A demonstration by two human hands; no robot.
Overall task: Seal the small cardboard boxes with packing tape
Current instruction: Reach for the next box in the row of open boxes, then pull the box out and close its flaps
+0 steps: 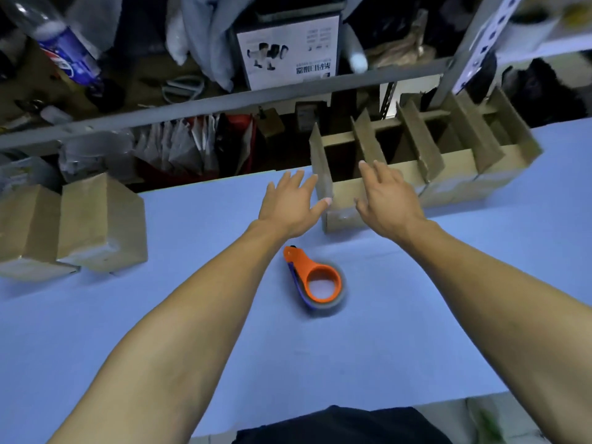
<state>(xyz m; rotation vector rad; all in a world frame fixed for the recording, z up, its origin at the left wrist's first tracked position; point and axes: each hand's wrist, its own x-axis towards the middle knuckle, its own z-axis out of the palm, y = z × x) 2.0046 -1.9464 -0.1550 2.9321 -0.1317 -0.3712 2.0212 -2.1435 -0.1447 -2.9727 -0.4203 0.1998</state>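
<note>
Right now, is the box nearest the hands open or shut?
Open. The nearest box has its flaps standing upright, with the dark inside showing between them.

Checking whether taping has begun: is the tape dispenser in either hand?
No, the tape dispenser lies on the table while both hands reach toward the open box.

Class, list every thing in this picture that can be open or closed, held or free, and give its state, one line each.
left hand: open, fingers spread, holding nothing
right hand: open, reaching over the nearest box
nearest open box: flaps standing up, unsealed
row of open boxes: flaps up, unsealed
closed boxes: flaps down, set aside at the left
tape dispenser: lying free on the table, not held
</note>
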